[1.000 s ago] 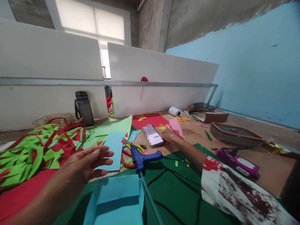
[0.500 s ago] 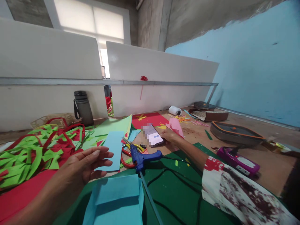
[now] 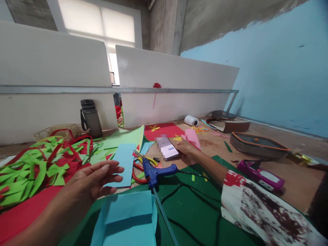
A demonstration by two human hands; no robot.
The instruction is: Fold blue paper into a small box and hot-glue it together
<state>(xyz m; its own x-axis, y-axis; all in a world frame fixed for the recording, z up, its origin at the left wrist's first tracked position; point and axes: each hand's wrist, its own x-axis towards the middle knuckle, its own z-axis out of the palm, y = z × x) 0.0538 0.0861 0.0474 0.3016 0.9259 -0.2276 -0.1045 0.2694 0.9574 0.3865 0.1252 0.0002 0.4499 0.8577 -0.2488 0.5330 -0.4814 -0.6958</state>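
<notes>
The left hand holds a light blue paper piece upright above the table, its fingers stretched flat along the near edge with the thumb behind; the right hand lies against the right edge of a lit phone, fingers bent, though whether it grips is unclear; a blue glue gun lies between the hands beside scissors; a folded blue sheet rests on green felt; green and red paper scraps are heaped at the left, near a grey bottle.
</notes>
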